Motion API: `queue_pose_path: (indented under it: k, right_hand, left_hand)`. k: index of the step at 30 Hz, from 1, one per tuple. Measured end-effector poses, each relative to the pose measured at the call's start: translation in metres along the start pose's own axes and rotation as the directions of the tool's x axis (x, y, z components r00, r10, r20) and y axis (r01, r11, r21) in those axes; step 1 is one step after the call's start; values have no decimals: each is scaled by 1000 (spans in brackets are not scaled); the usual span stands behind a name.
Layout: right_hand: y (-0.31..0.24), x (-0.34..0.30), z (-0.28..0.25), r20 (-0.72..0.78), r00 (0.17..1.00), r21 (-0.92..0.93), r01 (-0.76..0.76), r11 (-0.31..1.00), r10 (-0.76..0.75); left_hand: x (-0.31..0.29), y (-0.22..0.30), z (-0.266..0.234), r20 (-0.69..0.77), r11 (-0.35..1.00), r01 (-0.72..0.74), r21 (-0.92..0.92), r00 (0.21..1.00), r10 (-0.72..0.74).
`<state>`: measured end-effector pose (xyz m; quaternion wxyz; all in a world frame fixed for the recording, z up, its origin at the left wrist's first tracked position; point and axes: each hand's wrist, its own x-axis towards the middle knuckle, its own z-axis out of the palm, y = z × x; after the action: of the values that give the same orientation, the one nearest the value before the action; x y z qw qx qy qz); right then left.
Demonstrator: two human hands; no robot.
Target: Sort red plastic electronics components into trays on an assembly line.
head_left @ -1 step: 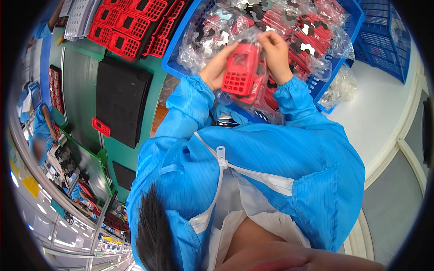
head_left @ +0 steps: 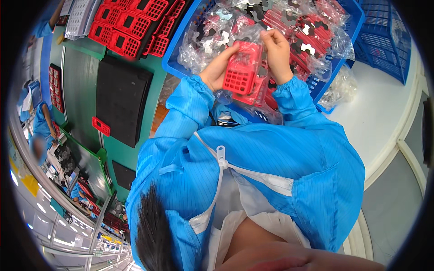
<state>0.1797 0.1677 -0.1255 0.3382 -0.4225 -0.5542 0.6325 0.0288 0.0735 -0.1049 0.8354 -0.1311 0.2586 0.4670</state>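
Note:
My left hand is closed around the left side of a red calculator-style plastic casing, which has a window at its top and a grid of key holes below. Clear film of a plastic bag lies over its upper part. At the top right of the casing, my right hand pinches the bag's edge between thumb and fingers. Below both hands, more bagged red casings rest in a large blue plastic crate, which is heaped with further wrapped red parts.
Left of the crate, a green workbench carries a black mat, a single red casing and stacked trays of red casings. Blue crates stand at the right above crumpled clear bags. Other workers appear far left.
The casing has tilted slightly in my left hand, and the film now covers its window more. My right hand has shifted a little at the bag's edge.

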Motion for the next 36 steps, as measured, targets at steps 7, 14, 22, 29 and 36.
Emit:
queue_pose_path:
  k: [7, 14, 22, 29, 36]
  right_hand:
    - [-43, 1, 12, -40, 975, 160, -210, 965, 219]
    - [-73, 40, 1, -80, 990, 151, -103, 983, 116]
    - [-57, 107, -28, -634, 732, -194, 163, 967, -250]
    - [-2, 113, -32, 57, 967, -981, 102, 167, -250]
    - [-40, 59, 8, 640, 742, -650, 383, 657, 201]
  left_hand:
    - [-15, -15, -19, -31, 995, -6, 101, 999, 9]
    - [-23, -19, -16, 63, 984, -79, 160, 996, 70]
    - [-30, -13, -29, 201, 983, -132, 125, 974, 105]
    - [-28, -5, -14, 0, 939, -192, 285, 980, 201]
    - [-28, 14, 4, 55, 536, -219, 815, 951, 305]
